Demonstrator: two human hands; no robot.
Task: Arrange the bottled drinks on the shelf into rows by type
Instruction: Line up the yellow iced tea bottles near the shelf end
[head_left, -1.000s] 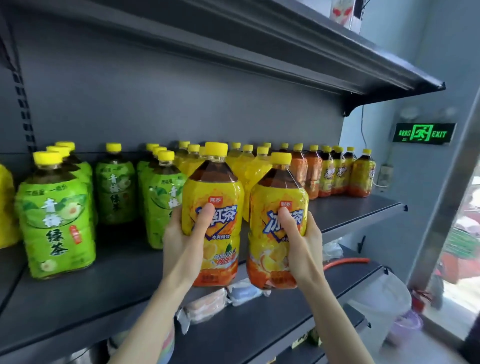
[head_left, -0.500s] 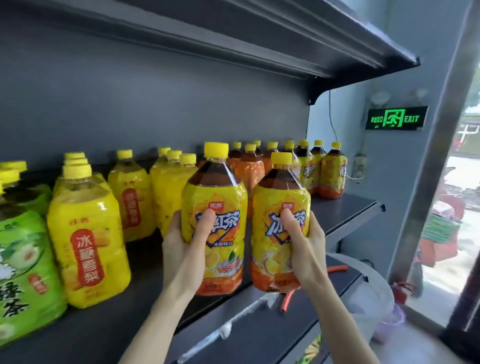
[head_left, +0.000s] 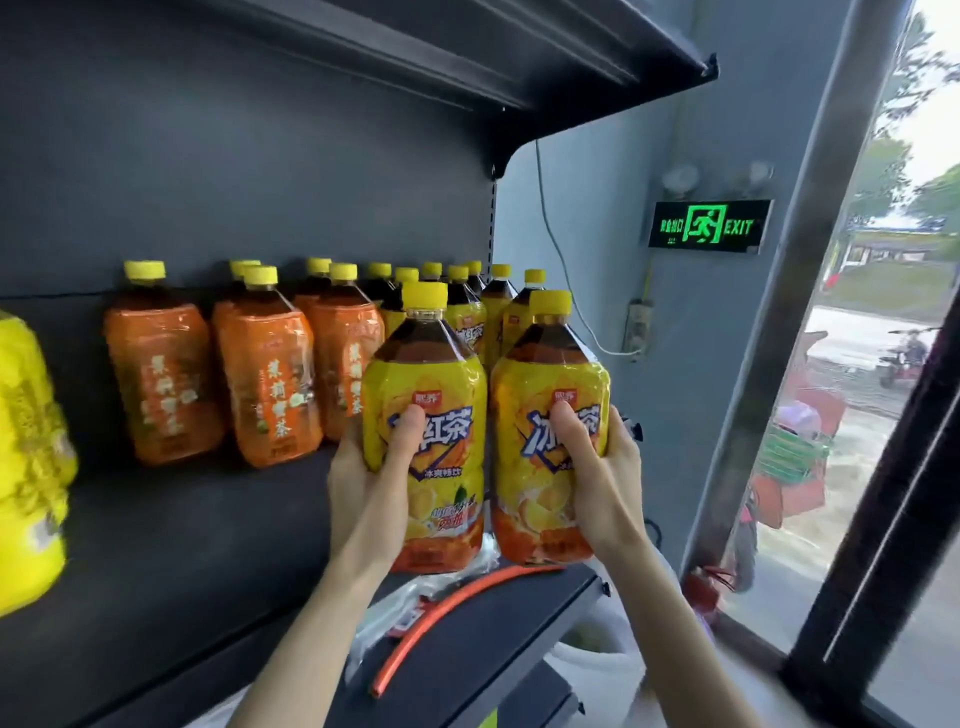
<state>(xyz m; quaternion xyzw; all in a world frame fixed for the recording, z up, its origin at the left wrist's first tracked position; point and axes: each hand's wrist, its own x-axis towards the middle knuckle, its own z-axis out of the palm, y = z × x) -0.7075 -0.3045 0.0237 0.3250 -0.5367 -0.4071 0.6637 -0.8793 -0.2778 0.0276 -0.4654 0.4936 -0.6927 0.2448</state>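
Note:
I hold two big iced black tea bottles with yellow caps and yellow-orange labels, side by side and upright, in front of the right end of the dark shelf (head_left: 171, 545). My left hand (head_left: 371, 488) grips the left bottle (head_left: 431, 457) around its middle. Around the right bottle (head_left: 545, 467) curls my right hand (head_left: 597, 483). Both bottles hang past the shelf's front edge, their bases off the board. Behind them stand more bottles of the same tea (head_left: 501, 306). Left of those are several orange-labelled tea bottles (head_left: 267, 369).
A yellow-labelled bottle (head_left: 28, 467) shows blurred at the far left. The lower shelf (head_left: 498, 639) carries an orange hose piece (head_left: 441, 618) and plastic packets. An upper shelf (head_left: 467, 57) overhangs. To the right are a grey wall, an exit sign (head_left: 709, 226) and a window frame (head_left: 810, 322).
My view and both hands have swung right along the shelf with the two bottles. The green tea bottles have left the view; the orange tea and iced black tea rows are now close.

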